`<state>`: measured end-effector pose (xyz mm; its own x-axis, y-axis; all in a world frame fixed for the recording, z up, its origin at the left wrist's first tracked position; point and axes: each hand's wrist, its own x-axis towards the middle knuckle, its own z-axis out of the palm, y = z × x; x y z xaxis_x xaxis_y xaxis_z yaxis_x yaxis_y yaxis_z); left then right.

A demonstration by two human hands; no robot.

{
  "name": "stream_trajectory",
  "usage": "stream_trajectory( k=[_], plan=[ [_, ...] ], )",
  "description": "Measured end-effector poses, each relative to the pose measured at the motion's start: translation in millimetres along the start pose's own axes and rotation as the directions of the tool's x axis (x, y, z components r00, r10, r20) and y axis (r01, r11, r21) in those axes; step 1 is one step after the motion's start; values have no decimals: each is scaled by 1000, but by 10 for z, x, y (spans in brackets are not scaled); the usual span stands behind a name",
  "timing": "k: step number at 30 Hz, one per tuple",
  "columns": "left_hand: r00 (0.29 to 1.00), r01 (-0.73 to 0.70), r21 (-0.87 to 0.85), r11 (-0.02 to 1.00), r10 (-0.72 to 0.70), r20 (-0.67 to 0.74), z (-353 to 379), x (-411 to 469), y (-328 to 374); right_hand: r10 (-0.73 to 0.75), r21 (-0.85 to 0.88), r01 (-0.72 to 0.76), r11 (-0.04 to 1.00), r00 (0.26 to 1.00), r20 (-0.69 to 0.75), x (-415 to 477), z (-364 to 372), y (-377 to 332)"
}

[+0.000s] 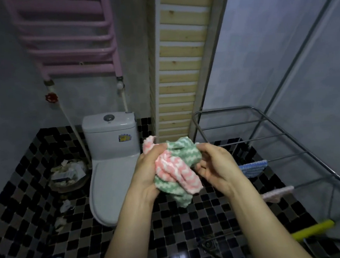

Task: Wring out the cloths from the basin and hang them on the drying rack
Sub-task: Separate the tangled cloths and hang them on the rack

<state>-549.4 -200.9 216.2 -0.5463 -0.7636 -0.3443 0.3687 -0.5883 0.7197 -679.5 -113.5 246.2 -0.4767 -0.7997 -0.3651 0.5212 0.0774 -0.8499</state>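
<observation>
Standing at the left is a toilet (110,145). In front of it, the left hand (148,170) has a tight, closed grip on a bunched pink-and-green cloth (176,168). The right hand (214,166) pinches the cloth's right side with curled fingers. Further right, the drying rack (224,109) carries a blue cloth (252,168) and a pink cloth (278,192).

White ceramic toilet (112,173), round waste bin (67,176) to its left, steel-bar drying rack (224,109) to its right, blue cloth (252,168) and pink cloth (278,193) over its bars

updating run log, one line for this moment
left hand grips cloth bundle | right hand holds it | rack: blue cloth, pink cloth
</observation>
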Motion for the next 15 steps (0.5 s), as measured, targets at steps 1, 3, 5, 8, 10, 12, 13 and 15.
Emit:
stream_trajectory(
  k=[1,3,5,8,10,12,13,15],
  plan=[
    [1000,-6,-20,1000,6,-5,-37,95,26,4,100,0,995,999,-37,59,-46,-48],
    [999,-33,-7,999,33,-17,-183,213,81,-13,217,35,975,995,-104,120,-126,-126],
    [998,-61,114,992,62,-2,-293,302,147,-85,146,114,983,979,-187,194,-228,-238],
    [992,-100,521,848,126,-13,-314,524,132,-266,-107,250,962,948,-174,361,-442,-488],
    [981,-108,739,665,194,-31,-343,632,97,-352,-307,318,897,934,-61,448,-548,-647],
    [986,-102,743,661,166,-12,-264,720,72,-364,-493,360,792,927,91,504,-616,-811],
    [988,-127,724,678,153,30,-169,794,57,-347,-555,372,744,925,156,541,-648,-898],
    [958,-285,727,624,207,198,152,877,78,-299,-628,390,673,921,252,599,-690,-1037]
  ],
)
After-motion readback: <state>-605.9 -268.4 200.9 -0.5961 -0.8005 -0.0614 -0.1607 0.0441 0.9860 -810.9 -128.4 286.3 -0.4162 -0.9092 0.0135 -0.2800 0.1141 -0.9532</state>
